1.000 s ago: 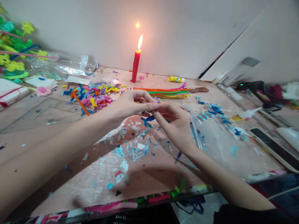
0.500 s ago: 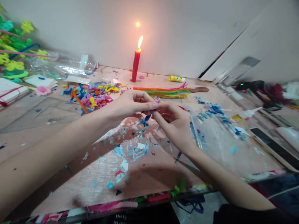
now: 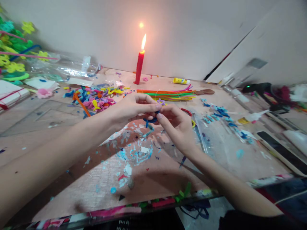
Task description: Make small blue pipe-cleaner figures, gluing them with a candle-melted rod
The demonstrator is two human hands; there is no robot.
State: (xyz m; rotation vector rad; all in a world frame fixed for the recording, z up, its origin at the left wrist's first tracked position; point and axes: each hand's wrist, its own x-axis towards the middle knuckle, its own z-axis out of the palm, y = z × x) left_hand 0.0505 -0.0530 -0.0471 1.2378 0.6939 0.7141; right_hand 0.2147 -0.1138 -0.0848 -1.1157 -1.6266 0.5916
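Note:
Between the fingertips of both hands, over the middle of the table, is a small dark blue piece of bent pipe cleaner (image 3: 151,120). My left hand (image 3: 137,108) pinches it from the left, thumb and forefinger together. From the right, my right hand (image 3: 176,123) closes thumb and fingers on the same piece. Part of it is covered by the fingers. A light blue strip (image 3: 149,130) shows just below the blue piece; whether it is joined to it I cannot tell. Behind the fingertips sits a purple flower shape (image 3: 161,102).
A lit red candle (image 3: 139,67) stands at the back. Behind my hands lies a bundle of pipe cleaners (image 3: 168,95). Left is a pile of coloured twisted pieces (image 3: 100,100). Red-handled scissors (image 3: 186,111), blue pieces (image 3: 222,111), a glue bottle (image 3: 251,118) and a phone-like object (image 3: 283,151) are right.
The blue piece has turned between my fingers and now shows a curved outline. My right hand has shifted slightly, uncovering more of the scissors' handle. The candle flame is a little taller.

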